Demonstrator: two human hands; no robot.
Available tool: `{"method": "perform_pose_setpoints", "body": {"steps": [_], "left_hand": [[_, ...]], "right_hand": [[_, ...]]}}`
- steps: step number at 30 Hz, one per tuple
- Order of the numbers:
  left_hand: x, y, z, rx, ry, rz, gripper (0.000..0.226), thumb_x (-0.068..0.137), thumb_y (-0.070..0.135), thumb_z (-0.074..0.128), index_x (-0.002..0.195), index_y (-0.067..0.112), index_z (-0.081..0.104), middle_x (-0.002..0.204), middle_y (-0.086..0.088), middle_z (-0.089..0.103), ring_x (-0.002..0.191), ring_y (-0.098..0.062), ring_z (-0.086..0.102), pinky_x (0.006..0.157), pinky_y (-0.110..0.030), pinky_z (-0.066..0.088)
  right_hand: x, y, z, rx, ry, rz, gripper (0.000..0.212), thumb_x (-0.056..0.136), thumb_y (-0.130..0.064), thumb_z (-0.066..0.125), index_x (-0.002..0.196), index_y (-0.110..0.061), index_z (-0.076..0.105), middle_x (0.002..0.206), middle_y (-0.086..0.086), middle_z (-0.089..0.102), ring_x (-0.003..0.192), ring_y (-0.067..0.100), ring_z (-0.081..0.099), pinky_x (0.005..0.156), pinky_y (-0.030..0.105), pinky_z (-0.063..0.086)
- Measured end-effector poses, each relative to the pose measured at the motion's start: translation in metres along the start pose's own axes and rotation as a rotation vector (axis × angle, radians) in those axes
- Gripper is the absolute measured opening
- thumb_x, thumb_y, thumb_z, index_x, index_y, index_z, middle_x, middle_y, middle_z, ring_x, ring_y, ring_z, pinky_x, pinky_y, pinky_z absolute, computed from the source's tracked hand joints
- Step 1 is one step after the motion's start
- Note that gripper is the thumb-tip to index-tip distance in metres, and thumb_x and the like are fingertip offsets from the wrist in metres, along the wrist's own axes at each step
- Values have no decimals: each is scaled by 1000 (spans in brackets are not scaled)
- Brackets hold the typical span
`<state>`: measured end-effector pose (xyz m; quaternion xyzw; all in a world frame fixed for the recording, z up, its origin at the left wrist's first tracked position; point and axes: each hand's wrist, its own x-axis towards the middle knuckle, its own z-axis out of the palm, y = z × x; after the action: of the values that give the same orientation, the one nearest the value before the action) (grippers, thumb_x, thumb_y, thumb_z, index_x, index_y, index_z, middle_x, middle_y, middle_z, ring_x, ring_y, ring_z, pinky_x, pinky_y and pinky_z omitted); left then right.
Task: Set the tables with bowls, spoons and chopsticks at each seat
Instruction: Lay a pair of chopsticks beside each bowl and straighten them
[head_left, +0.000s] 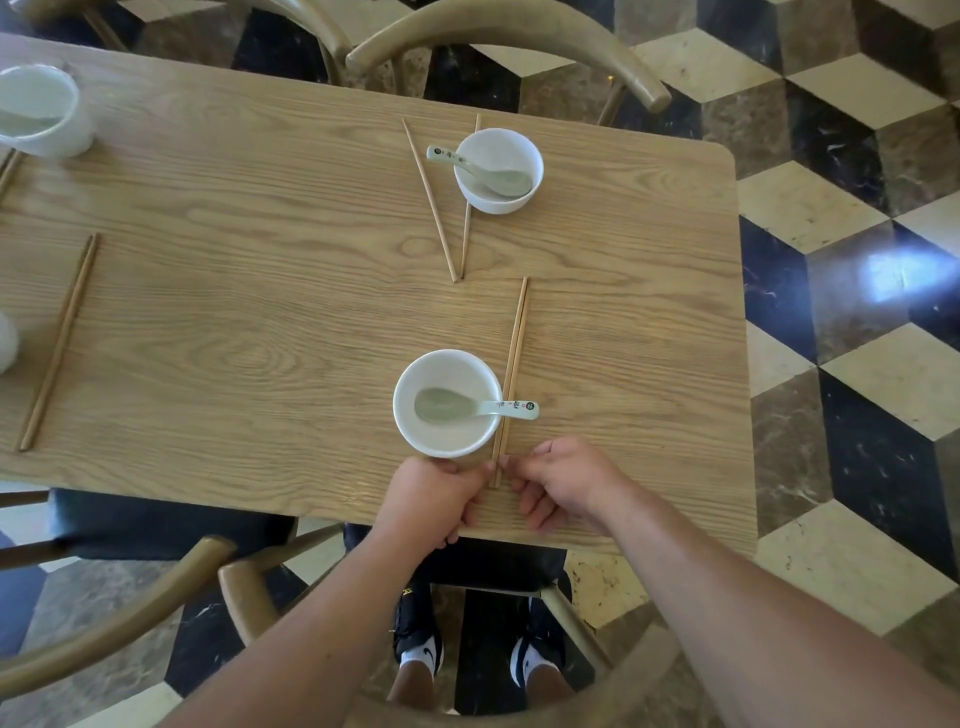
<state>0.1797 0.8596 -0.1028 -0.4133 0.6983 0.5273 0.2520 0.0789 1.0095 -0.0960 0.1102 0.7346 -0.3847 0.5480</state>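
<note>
Count from where I stand:
- Tables: one wooden table (270, 291).
- Bowls: two full white bowls, near bowl (441, 441) and far bowl (522, 200); a white cup-like vessel (41, 111) at far left; a sliver of another white piece (6, 340) at the left edge, can't tell what.
- Spoons: two, one per bowl, near spoon (470, 406) and far spoon (480, 167).
- Chopsticks: three full pairs, near pair (515, 353), far pair (434, 202), left pair (60, 340); tips of a possible fourth (8, 171) at left edge.
- Chairs: curved wooden backs, at least four partly visible.
- Hands: two, left hand (434, 499) and right hand (563, 480).
</note>
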Motion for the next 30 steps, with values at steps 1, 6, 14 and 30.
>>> {"method": "perform_pose_setpoints", "body": {"steps": [1, 6, 14, 30], "left_hand": [[1, 0, -1, -30, -6, 3, 46, 93, 46, 75, 62, 13, 64, 46, -1, 61, 32, -16, 47, 37, -22, 40], [3, 4, -2, -4, -30, 23, 40, 95, 36, 71, 64, 12, 62, 48, -2, 63, 31, -17, 46, 36, -22, 37], [2, 3, -2, 2, -32, 42, 41, 95, 31, 70, 59, 13, 61, 48, -3, 63, 31, -17, 46, 37, -22, 38], [-2, 3, -4, -8, -24, 37, 39, 92, 28, 70, 57, 13, 60, 47, -2, 62, 31, -16, 45, 38, -20, 37]], "right_hand": [[0, -1, 0, -6, 1, 9, 29, 100, -28, 73, 84, -5, 66, 57, 12, 67, 44, 25, 65, 43, 29, 54], [2, -4, 3, -8, 9, 37, 27, 101, -26, 70, 86, -4, 66, 58, 13, 67, 44, 26, 65, 46, 31, 58], [0, -6, 3, -7, 9, 50, 27, 102, -23, 69, 82, -5, 66, 57, 13, 67, 44, 26, 65, 48, 32, 59], [-1, -7, 4, -34, 8, 42, 29, 101, -29, 72, 89, -3, 67, 63, 14, 67, 44, 26, 65, 43, 28, 54]]}}
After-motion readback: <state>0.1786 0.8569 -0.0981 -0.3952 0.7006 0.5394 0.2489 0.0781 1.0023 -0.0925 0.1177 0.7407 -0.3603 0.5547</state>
